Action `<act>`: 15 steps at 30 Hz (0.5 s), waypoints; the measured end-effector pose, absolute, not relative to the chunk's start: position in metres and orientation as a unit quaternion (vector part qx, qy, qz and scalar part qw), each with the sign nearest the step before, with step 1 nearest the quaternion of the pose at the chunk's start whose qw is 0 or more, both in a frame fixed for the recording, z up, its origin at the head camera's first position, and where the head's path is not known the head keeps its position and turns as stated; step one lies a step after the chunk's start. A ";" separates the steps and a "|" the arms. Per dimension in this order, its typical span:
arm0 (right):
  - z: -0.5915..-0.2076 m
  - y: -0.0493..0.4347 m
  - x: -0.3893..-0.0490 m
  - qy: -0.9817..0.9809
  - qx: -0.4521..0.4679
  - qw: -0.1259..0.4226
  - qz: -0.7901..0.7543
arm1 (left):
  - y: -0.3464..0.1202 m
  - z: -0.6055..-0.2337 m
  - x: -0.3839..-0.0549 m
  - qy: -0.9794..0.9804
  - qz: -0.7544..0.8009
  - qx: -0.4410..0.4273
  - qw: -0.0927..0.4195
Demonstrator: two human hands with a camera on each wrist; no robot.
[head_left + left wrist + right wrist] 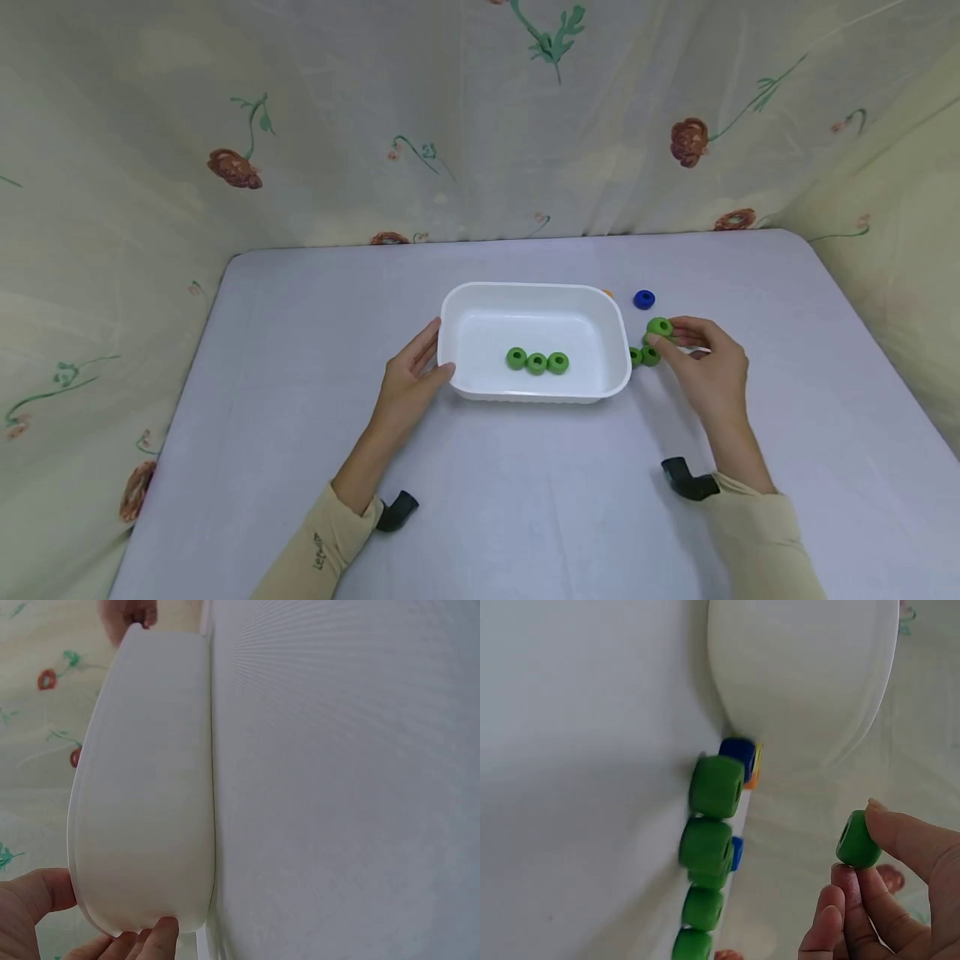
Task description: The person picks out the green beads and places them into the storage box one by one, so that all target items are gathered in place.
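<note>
A white rectangular tray stands on the table with three green beads in a row inside it. My left hand grips the tray's left end; in the left wrist view its thumb is at the rim and its fingertips touch the side wall. Just past the tray's right end, my right hand pinches one green bead between thumb and fingers, raised off the table. Several other green beads lie below it in a line, beside the tray, partly hidden in the head view.
A dark blue bead lies behind the green ones. Behind the tray's right corner an orange piece barely shows. The table has a pale cloth, with a flowered curtain behind. Black curved pieces stick out at both cuffs.
</note>
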State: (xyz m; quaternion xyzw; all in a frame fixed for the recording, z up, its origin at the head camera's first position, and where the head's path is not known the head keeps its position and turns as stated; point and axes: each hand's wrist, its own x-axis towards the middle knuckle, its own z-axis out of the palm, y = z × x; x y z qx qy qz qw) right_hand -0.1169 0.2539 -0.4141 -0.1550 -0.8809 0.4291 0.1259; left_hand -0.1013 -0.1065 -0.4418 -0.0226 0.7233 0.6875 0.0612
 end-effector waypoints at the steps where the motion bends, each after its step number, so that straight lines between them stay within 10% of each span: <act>1: -0.413 0.251 -0.118 -0.882 -0.148 0.123 0.429 | -0.106 -0.442 -0.101 0.723 0.687 -0.023 0.061; 15: -0.404 0.201 -0.115 -0.894 -0.054 0.112 0.431 | -0.105 -0.441 -0.102 0.725 0.685 -0.032 0.063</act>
